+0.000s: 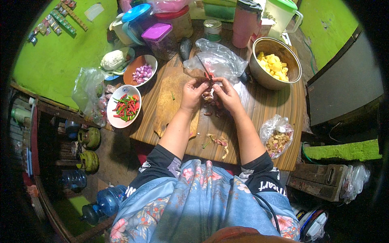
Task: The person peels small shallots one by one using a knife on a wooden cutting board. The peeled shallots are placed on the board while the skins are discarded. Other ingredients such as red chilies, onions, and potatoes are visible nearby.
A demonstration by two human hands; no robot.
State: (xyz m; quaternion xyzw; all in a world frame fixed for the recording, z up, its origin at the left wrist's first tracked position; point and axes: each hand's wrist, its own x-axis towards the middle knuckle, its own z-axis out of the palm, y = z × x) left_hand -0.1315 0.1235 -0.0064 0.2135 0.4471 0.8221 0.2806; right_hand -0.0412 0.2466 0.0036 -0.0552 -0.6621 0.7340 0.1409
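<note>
Both my hands meet above the middle of the table, fingertips pinched together. Between my left hand (pixel 193 94) and my right hand (pixel 227 94) is a small dark reddish-brown piece (pixel 210 81), too small to name. A thin dark strip like a blade, with a red part (pixel 208 75), shows just beyond the fingers; whether a hand holds it I cannot tell. Below the hands lie several reddish-brown bits (pixel 208 97). A wooden cutting board (pixel 170 107) lies under my left wrist. Past the fingers sits a crumpled clear plastic bag (pixel 223 54).
At left stand a bowl of red and green chillies (pixel 126 108) and a bowl of shallots (pixel 142 74). A metal pot of yellow cubes (pixel 274 67) is at right, with a bag of peelings (pixel 278 137) nearer. Lidded containers (pixel 159 38) and a pink tumbler (pixel 245 24) line the back.
</note>
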